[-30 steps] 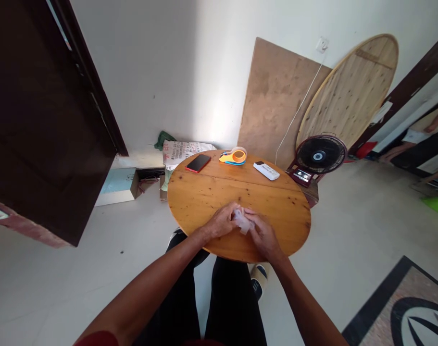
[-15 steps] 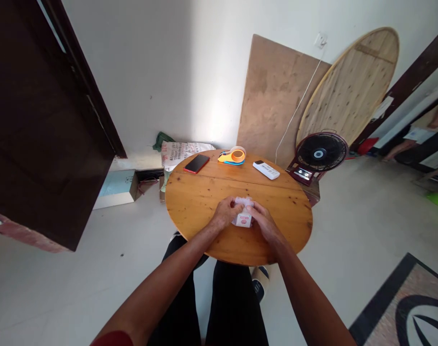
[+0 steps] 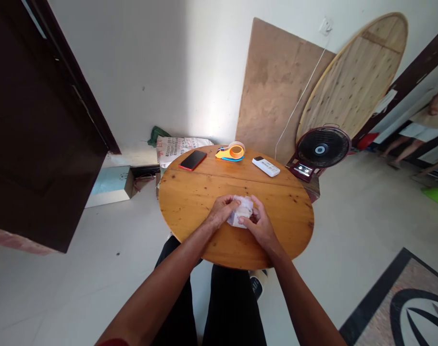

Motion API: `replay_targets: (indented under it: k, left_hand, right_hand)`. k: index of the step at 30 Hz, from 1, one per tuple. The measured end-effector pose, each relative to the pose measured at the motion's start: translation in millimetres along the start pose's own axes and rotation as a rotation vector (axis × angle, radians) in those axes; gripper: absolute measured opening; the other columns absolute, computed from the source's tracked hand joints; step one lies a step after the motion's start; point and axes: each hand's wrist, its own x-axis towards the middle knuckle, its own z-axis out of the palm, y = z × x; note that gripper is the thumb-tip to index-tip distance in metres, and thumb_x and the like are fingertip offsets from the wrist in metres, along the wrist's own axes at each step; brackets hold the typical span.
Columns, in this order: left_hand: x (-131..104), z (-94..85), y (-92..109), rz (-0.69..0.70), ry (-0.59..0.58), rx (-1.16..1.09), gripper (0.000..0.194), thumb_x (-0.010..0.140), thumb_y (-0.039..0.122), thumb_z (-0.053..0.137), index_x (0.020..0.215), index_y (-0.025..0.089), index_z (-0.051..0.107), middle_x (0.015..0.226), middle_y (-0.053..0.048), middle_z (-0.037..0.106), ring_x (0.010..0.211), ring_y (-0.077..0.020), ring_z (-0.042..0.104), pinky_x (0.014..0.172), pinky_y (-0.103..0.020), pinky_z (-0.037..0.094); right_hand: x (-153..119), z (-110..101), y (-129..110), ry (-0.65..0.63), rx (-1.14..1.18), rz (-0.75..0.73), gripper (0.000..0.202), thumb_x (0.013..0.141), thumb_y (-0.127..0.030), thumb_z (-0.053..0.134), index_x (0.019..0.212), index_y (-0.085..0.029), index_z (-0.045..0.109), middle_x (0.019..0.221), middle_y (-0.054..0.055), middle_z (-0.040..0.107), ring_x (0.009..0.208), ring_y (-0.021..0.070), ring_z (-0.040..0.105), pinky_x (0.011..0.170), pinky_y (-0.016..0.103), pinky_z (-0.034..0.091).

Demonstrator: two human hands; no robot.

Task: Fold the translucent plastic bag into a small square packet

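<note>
Dark wooden door (image 3: 34, 125) filling the left side, smooth and panelled. Low on the floor at its foot, a pale blue flat box (image 3: 110, 185), and behind it a printed woven sack (image 3: 179, 146) slumped against the white wall.

Round table (image 3: 190, 202) of warm, knotty pine, glossy, with a seam running across the far third. On it, toward 11 o'clock, a slim red-edged phone (image 3: 193, 160) lying flat; at 12 o'clock an orange and blue plastic tape dispenser (image 3: 231, 152), rounded; toward 1 o'clock a white oblong remote (image 3: 265, 166).

Near the table's middle, left hand (image 3: 222, 212) and right hand (image 3: 259, 223) both grasping a small crumpled white packet (image 3: 242, 214), thin and crinkly, fingers curled around it from either side, just above the wood.

Beyond, at 1 o'clock, a rough plywood sheet (image 3: 272, 91) leaning on the wall, then a round plank tabletop (image 3: 352, 77) propped upright, with a black wire-caged fan (image 3: 323, 149) on the floor before it. Patterned rug (image 3: 402, 302) at far right.
</note>
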Motion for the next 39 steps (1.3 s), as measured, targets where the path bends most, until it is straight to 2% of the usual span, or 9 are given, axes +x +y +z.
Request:
replay_targets:
  k: [3, 7, 13, 17, 19, 25, 31, 35, 39]
  left_hand:
    - [0.4, 0.1, 0.7, -0.015, 0.008, -0.037, 0.029, 0.065, 0.035, 0.069, 0.080, 0.012, 0.066, 0.071, -0.002, 0.067, 0.059, -0.0112, 0.057, 0.058, -0.023, 0.045]
    - [0.5, 1.4, 0.7, -0.008, 0.014, -0.075, 0.027, 0.064, 0.035, 0.070, 0.077, 0.012, 0.064, 0.067, 0.000, 0.065, 0.056, -0.0101, 0.055, 0.057, -0.023, 0.044]
    - [0.7, 5.2, -0.7, 0.007, 0.069, -0.089, 0.029, 0.065, 0.035, 0.069, 0.080, 0.011, 0.063, 0.071, -0.002, 0.066, 0.059, -0.0111, 0.056, 0.056, -0.023, 0.045]
    - [1.6, 7.3, -3.5, 0.030, 0.098, -0.071, 0.027, 0.066, 0.034, 0.067, 0.080, 0.011, 0.062, 0.069, 0.000, 0.064, 0.056, -0.0092, 0.053, 0.054, -0.021, 0.043]
    - [2.2, 7.9, -5.2, 0.037, 0.111, -0.054, 0.026, 0.067, 0.034, 0.066, 0.080, 0.011, 0.062, 0.069, 0.000, 0.063, 0.055, -0.0090, 0.053, 0.053, -0.021, 0.043]
    - [1.6, 8.9, -7.4, 0.050, 0.120, -0.033, 0.026, 0.068, 0.035, 0.065, 0.080, 0.012, 0.060, 0.068, 0.000, 0.063, 0.057, -0.0106, 0.055, 0.055, -0.023, 0.045]
    - [-1.8, 9.6, -7.3, 0.094, 0.127, -0.005, 0.023, 0.068, 0.035, 0.063, 0.076, 0.014, 0.057, 0.069, 0.000, 0.061, 0.059, -0.0102, 0.053, 0.057, -0.022, 0.045]
    - [-0.9, 9.4, -11.3, 0.145, 0.133, 0.042, 0.022, 0.071, 0.036, 0.061, 0.075, 0.016, 0.054, 0.067, 0.002, 0.057, 0.058, -0.0094, 0.050, 0.056, -0.021, 0.043]
    - [-0.1, 9.2, -14.2, 0.173, 0.113, 0.054, 0.021, 0.073, 0.037, 0.057, 0.077, 0.017, 0.052, 0.069, 0.003, 0.056, 0.059, -0.0091, 0.049, 0.056, -0.021, 0.042]
  right_hand:
    - [-2.9, 0.8, 3.7, 0.031, -0.114, -0.072, 0.084, 0.074, -0.032, 0.070, 0.143, -0.024, 0.024, 0.131, 0.013, 0.056, 0.111, 0.0227, 0.060, 0.096, 0.041, 0.048]
    - [-5.1, 1.5, 6.6, 0.096, -0.276, -0.157, 0.072, 0.076, -0.033, 0.068, 0.137, -0.022, 0.032, 0.131, 0.014, 0.056, 0.115, 0.0230, 0.057, 0.096, 0.040, 0.048]
    - [-9.1, 0.3, 10.2, 0.193, -0.601, -0.204, 0.051, 0.076, -0.043, 0.067, 0.117, -0.020, 0.048, 0.108, 0.010, 0.065, 0.084, 0.0201, 0.064, 0.076, 0.035, 0.052]
    - [-9.6, -0.3, 5.9, 0.135, -0.741, -0.246, 0.038, 0.082, -0.044, 0.059, 0.112, -0.021, 0.055, 0.095, 0.006, 0.067, 0.070, 0.0175, 0.061, 0.074, 0.034, 0.051]
    - [-8.9, 0.0, 3.6, 0.119, -0.761, -0.267, 0.037, 0.084, -0.043, 0.057, 0.114, -0.021, 0.056, 0.097, 0.007, 0.067, 0.072, 0.0181, 0.061, 0.076, 0.035, 0.051]
    - [-7.7, 1.3, 3.7, 0.177, -0.759, -0.254, 0.057, 0.080, -0.042, 0.061, 0.130, -0.018, 0.050, 0.094, 0.010, 0.069, 0.073, 0.0214, 0.063, 0.077, 0.038, 0.052]
    - [-7.0, 1.5, 3.6, 0.167, -0.744, -0.225, 0.056, 0.079, -0.042, 0.062, 0.128, -0.015, 0.053, 0.092, 0.010, 0.069, 0.077, 0.0228, 0.063, 0.078, 0.039, 0.052]
    - [-6.2, 0.1, 2.3, 0.123, -0.709, -0.228, 0.052, 0.082, -0.042, 0.060, 0.127, -0.019, 0.053, 0.100, 0.010, 0.068, 0.083, 0.0225, 0.063, 0.081, 0.040, 0.051]
    - [-5.5, -1.6, 0.9, 0.087, -0.678, -0.262, 0.047, 0.084, -0.041, 0.058, 0.126, -0.020, 0.053, 0.122, 0.012, 0.059, 0.102, 0.0243, 0.059, 0.089, 0.041, 0.049]
